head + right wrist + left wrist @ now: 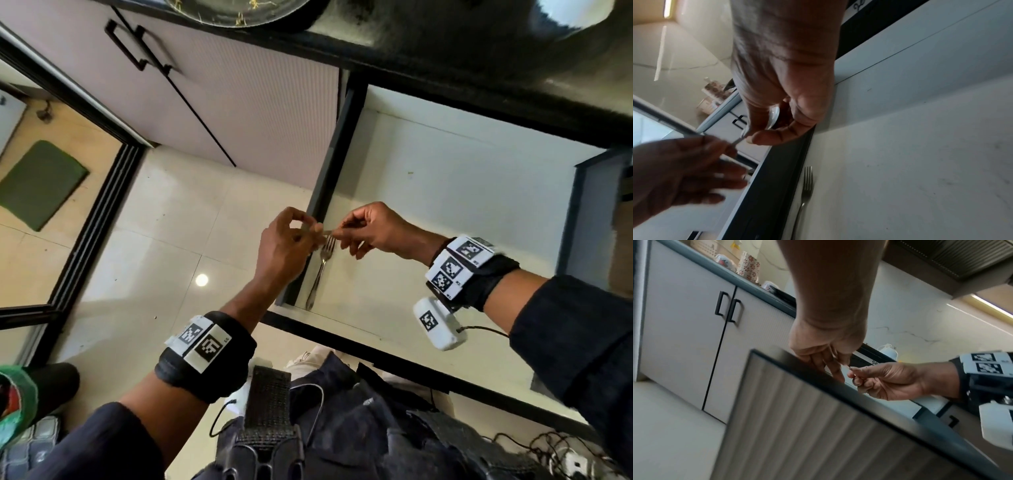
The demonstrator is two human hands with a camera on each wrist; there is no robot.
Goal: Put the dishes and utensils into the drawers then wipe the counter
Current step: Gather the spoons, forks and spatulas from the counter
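Observation:
An open drawer (pixel 445 205) with a white floor and dark grey walls is pulled out below the black counter (pixel 445 51). A steel fork (pixel 320 270) (pixel 805 194) lies inside it along the left wall, tines towards the counter. Above that wall both hands meet on one spoon (pixel 326 233). My right hand (pixel 342 234) (pixel 750 136) pinches the spoon (pixel 774 116) near its bowl, which sits under the palm. My left hand (pixel 310 233) (pixel 723 146) holds the thin handle end, fingers curled. In the left wrist view the hands touch over the drawer front (pixel 818 426).
A dark patterned plate (pixel 233 10) sits on the counter's edge above. Shut cabinet doors with black handles (pixel 137 48) stand left of the drawer. Floral cups (pixel 748 267) stand further along the counter. A green mat (pixel 37 185) lies on the floor far left.

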